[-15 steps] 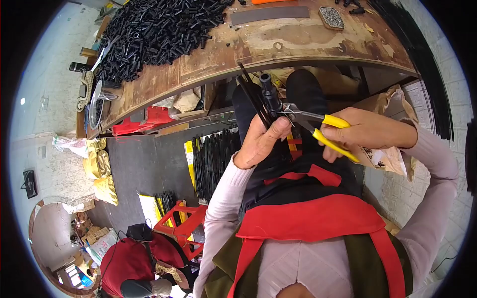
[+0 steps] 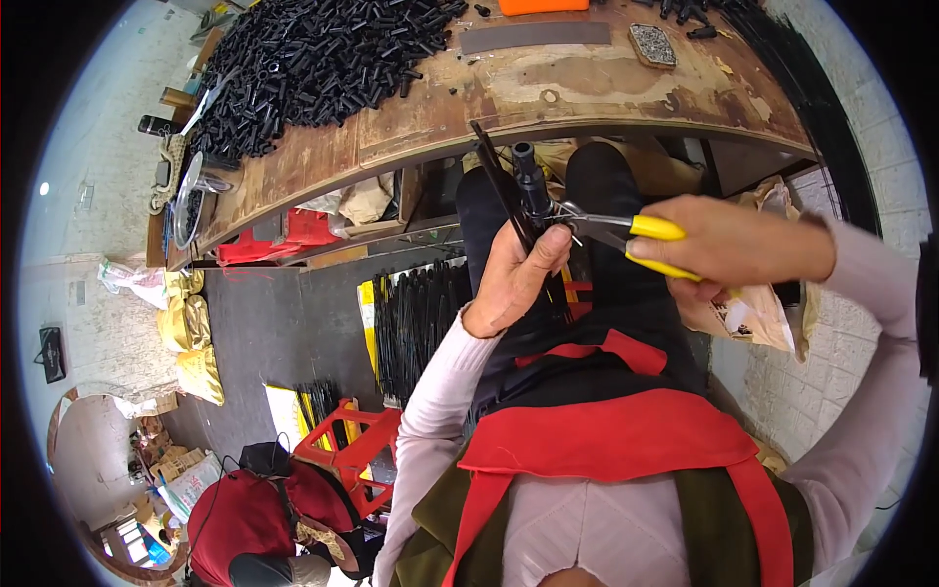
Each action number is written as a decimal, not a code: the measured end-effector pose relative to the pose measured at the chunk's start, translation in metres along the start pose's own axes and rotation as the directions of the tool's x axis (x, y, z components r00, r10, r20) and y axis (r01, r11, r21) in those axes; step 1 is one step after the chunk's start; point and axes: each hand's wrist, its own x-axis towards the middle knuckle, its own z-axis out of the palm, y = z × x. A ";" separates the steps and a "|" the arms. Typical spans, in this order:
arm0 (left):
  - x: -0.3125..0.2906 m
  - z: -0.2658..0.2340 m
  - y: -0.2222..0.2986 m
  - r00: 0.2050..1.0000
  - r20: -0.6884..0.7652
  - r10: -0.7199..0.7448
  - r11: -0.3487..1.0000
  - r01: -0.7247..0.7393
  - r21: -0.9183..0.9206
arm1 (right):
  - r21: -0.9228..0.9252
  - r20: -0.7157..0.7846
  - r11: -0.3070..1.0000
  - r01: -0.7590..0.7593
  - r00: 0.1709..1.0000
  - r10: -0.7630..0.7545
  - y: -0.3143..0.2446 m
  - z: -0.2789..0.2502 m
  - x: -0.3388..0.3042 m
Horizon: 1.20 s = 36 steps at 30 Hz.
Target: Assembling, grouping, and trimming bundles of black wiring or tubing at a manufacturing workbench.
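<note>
My left hand (image 2: 514,282) is closed round several thin black rods (image 2: 501,178) and a black tubular fitting (image 2: 531,184), which point up and away over my knees. My thumb lies along the fitting's lower end. The pliers (image 2: 657,228), with yellow grips, are in my right hand (image 2: 719,240), and the fingers are wrapped round both handles. The jaws sit against the fitting beside my left thumb, where a thin wire-like end pokes out. What exactly the jaws bite on is too small to make out.
A worn wooden bench (image 2: 430,122) lies ahead with a heap of black tube pieces (image 2: 303,73), a grey strip (image 2: 536,35) and a small tray of metal bits (image 2: 652,45). Bundled black rods (image 2: 423,328) lie at left, near a red stool (image 2: 357,445) and another person (image 2: 254,519).
The plier handles have come closer together in my right hand. My right forearm and elbow have swung outward to the right. My left hand keeps its hold, almost in place.
</note>
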 end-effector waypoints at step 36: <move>0.003 0.023 -0.011 0.975 -0.217 0.051 0.997 -0.036 0.074 | -0.893 -0.387 0.440 0.094 0.339 -0.857 0.070 0.023 0.042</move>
